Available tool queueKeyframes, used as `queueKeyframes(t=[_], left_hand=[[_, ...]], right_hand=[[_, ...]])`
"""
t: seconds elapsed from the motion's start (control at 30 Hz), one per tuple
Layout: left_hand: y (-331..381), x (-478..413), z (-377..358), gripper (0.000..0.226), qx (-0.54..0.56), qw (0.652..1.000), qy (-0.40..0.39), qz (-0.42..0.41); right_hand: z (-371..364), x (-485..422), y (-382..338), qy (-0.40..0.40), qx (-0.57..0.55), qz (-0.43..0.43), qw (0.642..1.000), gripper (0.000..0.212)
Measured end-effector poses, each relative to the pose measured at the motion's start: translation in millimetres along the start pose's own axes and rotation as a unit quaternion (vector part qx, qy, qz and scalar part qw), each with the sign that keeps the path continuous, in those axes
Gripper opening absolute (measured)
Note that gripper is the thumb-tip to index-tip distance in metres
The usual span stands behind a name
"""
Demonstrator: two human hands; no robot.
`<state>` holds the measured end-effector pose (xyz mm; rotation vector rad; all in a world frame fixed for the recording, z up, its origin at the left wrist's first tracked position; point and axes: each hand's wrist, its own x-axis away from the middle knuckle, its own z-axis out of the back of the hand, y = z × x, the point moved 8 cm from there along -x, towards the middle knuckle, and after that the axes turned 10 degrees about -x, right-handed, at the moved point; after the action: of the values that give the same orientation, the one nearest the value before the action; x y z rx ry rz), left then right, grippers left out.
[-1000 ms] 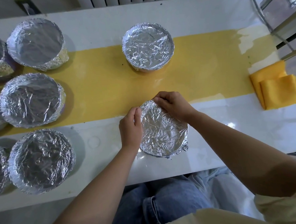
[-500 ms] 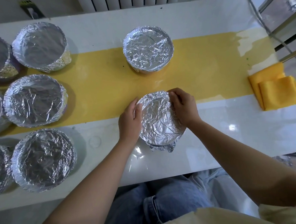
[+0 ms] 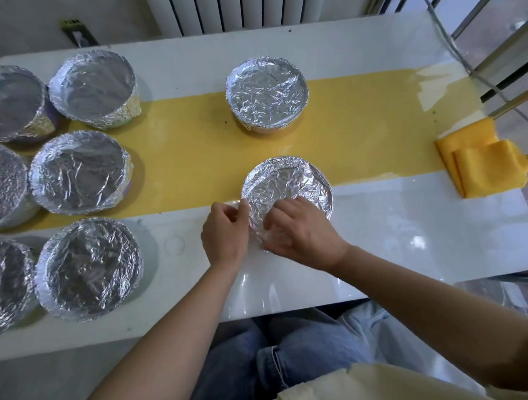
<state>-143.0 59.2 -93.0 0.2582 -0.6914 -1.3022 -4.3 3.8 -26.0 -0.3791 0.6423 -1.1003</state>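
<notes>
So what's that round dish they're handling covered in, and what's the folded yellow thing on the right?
The dish looks wrapped in aluminium foil: silver, shiny, finely crinkled. What lies underneath is hidden. The folded cloth seems soft fabric, perhaps microfibre: matte yellow, thick rounded folds.

Foil-covered dish (image 3: 289, 184) on white table (image 3: 410, 222), left hand (image 3: 225, 237) pinching its left rim, right hand (image 3: 303, 236) gripping its near edge.
</notes>
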Motion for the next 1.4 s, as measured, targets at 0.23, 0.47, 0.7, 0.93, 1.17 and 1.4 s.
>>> queueKeyframes(t=[0.23,0.47,0.7,0.93,1.17,1.4], left_hand=[[-2,17,-8,0.054,-0.085,0.995,-0.058,-0.017],[1,26,-15,0.047,-0.085,0.993,-0.063,-0.042],[1,26,-21,0.043,-0.114,0.989,-0.075,-0.057],[4,17,-19,0.041,-0.15,0.983,-0.073,-0.074],[-1,23,-10,0.055,-0.122,0.991,-0.054,-0.028],[-5,31,-36,0.058,-0.128,0.98,-0.151,-0.023]], right_hand=[[-23,21,7,-0.018,0.06,-0.074,0.995,0.037],[-20,18,3,-0.001,0.037,-0.06,0.998,0.025],[-23,16,-1,-0.005,0.03,-0.029,0.999,0.02],[-22,24,5,-0.021,0.042,-0.045,0.998,0.03],[-17,19,4,0.006,0.025,-0.047,0.999,0.025],[-21,18,5,-0.002,0.008,-0.035,0.999,0.021]])
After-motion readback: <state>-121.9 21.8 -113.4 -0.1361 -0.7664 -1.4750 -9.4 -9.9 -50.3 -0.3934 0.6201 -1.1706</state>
